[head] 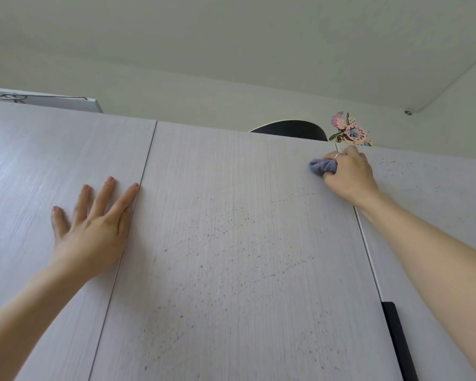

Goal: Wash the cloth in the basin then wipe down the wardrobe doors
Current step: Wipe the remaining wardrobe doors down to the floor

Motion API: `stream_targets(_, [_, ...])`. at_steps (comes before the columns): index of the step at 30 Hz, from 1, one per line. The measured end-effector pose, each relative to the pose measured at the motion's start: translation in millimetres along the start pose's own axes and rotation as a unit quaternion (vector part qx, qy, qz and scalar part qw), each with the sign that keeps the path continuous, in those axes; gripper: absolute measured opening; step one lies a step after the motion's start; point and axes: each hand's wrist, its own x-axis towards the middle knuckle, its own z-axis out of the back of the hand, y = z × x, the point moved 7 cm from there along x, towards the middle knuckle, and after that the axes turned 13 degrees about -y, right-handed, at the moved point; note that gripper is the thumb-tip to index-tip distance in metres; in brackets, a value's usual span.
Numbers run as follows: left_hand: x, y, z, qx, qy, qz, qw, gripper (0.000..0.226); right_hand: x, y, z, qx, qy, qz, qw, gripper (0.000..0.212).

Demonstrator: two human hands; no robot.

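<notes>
The right hand (351, 173) has its grip tight around the blue cloth (322, 166), up at two o'clock on the middle wardrobe door (231, 243). The left hand (94, 224) lies flat, fingers apart, at nine o'clock.

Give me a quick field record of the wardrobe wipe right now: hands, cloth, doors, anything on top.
left hand: open, flat against the left door, fingertips near the seam
right hand: grips the blue cloth, bunched, pressed on the middle door near its top right corner
middle door surface: speckled with small droplets or spots
right door: black handle at its left edge
on top: dark rounded object, pink paper flowers, white box at left
</notes>
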Motion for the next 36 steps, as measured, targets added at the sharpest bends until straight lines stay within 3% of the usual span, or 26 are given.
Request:
stream_targets(2, [1, -1, 0, 0.000, 0.003, 0.003, 1.000, 0.048, -29, 15, 10, 0.032, -0.009, 0.052, 0.998, 0.017])
stream_targets(6, [0, -3, -1, 0.005, 0.011, 0.011, 1.000, 0.048, -96, 43, 21, 0.033, 0.109, 0.215, 0.970, 0.015])
stream_targets(8, [-1, -4, -2, -0.001, 0.012, 0.015, 1.000, 0.048, -85, 33, 23, 0.030, 0.106, 0.188, 0.976, 0.026])
stream_targets(12, [-1, -4, -2, -0.012, 0.008, 0.020, 1.000, 0.048, -17, -11, 16, 0.043, 0.024, 0.000, 0.999, 0.026])
stream_targets(15, [-1, -4, -1, -0.009, 0.009, 0.017, 1.000, 0.048, -21, -6, 10, 0.058, -0.026, -0.024, 0.998, 0.025])
stream_targets(17, [-1, -4, -1, -0.010, 0.008, 0.015, 1.000, 0.048, -54, 25, 8, 0.109, -0.020, 0.044, 0.993, 0.023])
stream_targets(19, [-3, -3, -1, -0.014, 0.007, 0.012, 1.000, 0.049, -98, 64, 10, 0.165, 0.042, 0.178, 0.969, 0.026])
stream_targets(21, [-4, -2, -2, -0.015, 0.010, 0.007, 1.000, 0.053, -110, 77, 11, 0.152, 0.074, 0.259, 0.951, 0.028])
stream_targets(22, [-5, -1, -1, -0.014, 0.011, 0.001, 1.000, 0.056, -100, 72, 11, 0.134, 0.057, 0.237, 0.960, 0.025])
stream_targets(24, [-6, 1, 0, -0.009, 0.008, -0.009, 1.000, 0.061, -61, 47, 7, 0.082, 0.001, 0.104, 0.991, 0.024])
stream_targets(26, [-7, 2, 0, 0.002, 0.007, -0.018, 1.000, 0.061, -40, 29, 7, 0.036, -0.048, -0.038, 0.997, 0.028])
stream_targets(27, [-8, 2, -1, 0.004, 0.006, -0.020, 1.000, 0.058, -42, 35, 7, 0.031, -0.065, -0.056, 0.996, 0.029])
stream_targets(29, [-9, 4, 0, 0.007, 0.002, -0.021, 1.000, 0.053, -66, 73, 4, 0.078, -0.065, 0.013, 0.995, 0.029])
stream_targets(30, [-9, 5, 0, 0.008, 0.001, -0.023, 1.000, 0.051, -89, 101, 3, 0.138, -0.051, 0.103, 0.984, 0.026])
stream_targets(33, [-15, 9, 2, 0.012, 0.008, -0.036, 0.999, 0.050, -160, 160, 11, 0.204, 0.046, 0.410, 0.888, 0.030])
stream_targets(34, [-18, 10, 3, 0.014, 0.014, -0.041, 0.999, 0.050, -159, 161, 12, 0.181, 0.046, 0.442, 0.878, 0.032])
stream_targets(36, [-20, 11, 4, 0.014, 0.018, -0.047, 0.999, 0.050, -120, 147, 8, 0.102, -0.005, 0.358, 0.928, 0.030])
